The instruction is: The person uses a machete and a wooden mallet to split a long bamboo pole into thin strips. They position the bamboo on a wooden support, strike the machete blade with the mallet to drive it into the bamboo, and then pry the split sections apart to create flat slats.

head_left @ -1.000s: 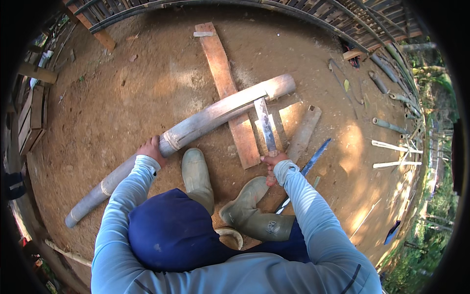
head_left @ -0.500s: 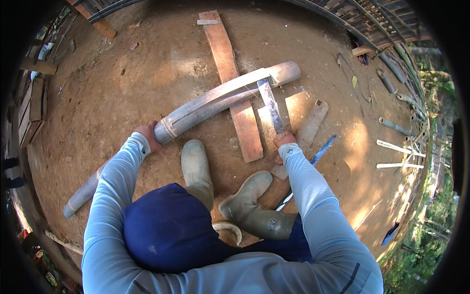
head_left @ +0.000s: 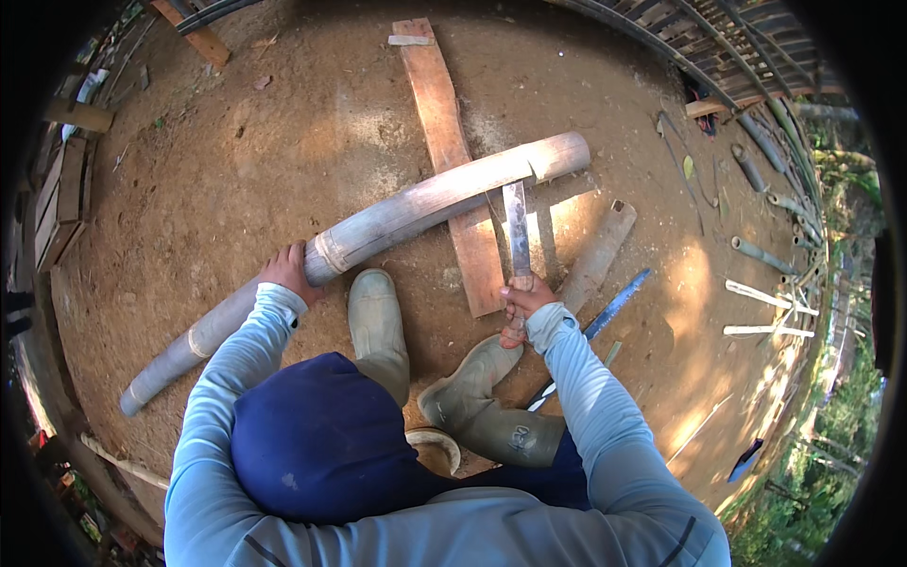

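Note:
A thick bamboo pole (head_left: pixel 406 208) lies slantwise before me, its far part resting across a reddish wooden plank (head_left: pixel 477 255). My left hand (head_left: pixel 288 271) is closed round the pole just left of a node ring. In my right hand (head_left: pixel 529 300) is the handle of a machete (head_left: pixel 517 227), its blade pointing away from me. The blade's tip meets the pole's near side beside a dark notch close to the far end. Whether it is inside the bamboo, I cannot tell.
My boots (head_left: pixel 376 312) stand on the dirt floor near the pole. A half-round bamboo piece (head_left: pixel 600 248) and a long blue-grey blade (head_left: pixel 619 300) lie to the right. Cut bamboo lengths (head_left: pixel 763 253) line the right edge. A wooden crate (head_left: pixel 61 203) stands far left.
The pole has rolled, so its long split face has turned from view and a rounded side shows on top. My right hand and the machete have come nearer to me and slightly left.

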Motion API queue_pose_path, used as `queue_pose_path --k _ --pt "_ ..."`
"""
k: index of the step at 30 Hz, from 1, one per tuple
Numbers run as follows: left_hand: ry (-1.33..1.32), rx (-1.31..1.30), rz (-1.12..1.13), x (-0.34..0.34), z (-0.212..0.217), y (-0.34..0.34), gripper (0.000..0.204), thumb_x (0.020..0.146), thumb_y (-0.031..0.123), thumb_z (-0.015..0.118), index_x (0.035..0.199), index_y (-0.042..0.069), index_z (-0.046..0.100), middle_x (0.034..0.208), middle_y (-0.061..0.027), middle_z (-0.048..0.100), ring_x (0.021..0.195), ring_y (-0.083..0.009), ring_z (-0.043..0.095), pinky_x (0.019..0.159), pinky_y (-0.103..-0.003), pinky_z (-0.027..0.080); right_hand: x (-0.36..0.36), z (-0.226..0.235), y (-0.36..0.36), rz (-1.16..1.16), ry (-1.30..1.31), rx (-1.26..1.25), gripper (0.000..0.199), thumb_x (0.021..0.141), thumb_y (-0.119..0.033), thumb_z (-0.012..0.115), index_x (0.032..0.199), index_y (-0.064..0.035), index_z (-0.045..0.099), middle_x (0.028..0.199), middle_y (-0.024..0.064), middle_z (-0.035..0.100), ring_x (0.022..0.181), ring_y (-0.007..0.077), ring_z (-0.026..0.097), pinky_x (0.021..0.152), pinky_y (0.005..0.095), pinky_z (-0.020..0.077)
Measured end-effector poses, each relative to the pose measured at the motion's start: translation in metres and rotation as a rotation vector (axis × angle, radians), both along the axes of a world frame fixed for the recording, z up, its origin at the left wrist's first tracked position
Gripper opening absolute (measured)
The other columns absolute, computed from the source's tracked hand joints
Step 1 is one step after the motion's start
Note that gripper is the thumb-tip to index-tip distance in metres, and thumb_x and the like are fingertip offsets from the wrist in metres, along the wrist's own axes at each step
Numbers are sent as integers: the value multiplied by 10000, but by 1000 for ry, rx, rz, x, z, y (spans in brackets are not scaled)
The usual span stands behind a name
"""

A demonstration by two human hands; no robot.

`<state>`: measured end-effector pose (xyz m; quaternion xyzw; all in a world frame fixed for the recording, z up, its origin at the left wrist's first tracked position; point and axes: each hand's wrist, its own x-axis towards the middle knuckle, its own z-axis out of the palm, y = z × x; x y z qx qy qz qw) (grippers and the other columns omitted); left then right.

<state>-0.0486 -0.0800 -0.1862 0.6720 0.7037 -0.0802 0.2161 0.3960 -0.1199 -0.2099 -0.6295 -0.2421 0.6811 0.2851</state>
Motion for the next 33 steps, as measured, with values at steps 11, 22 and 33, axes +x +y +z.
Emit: queue_pose_path --k 11,22,33 --pt "-24 -141 -20 -5 10 19 799 618 310 778 1310 77 452 1253 -190 570 1178 -357 544 1024 -414 429 -32 -16 47 264 -738 232 592 775 -206 758 1243 7 464 922 196 660 809 310 661 713 421 531" --pt "-22 -109 -20 -10 19 8 864 634 432 814 1327 81 438 1278 -182 554 1208 -345 524 1043 -435 401 -8 23 62 168 -454 11 419 782 -181 774 1107 -68 536 777 116 621 550 216 591 505 398 492" --pt "-44 -108 1 -16 2 5 888 615 449 830 1306 51 440 1276 -174 549 1223 -340 506 1066 -432 363 -125 7 14 396 -222 -57 341 815 -95 745 1058 -78 506 657 25 536 424 130 473 401 319 436"
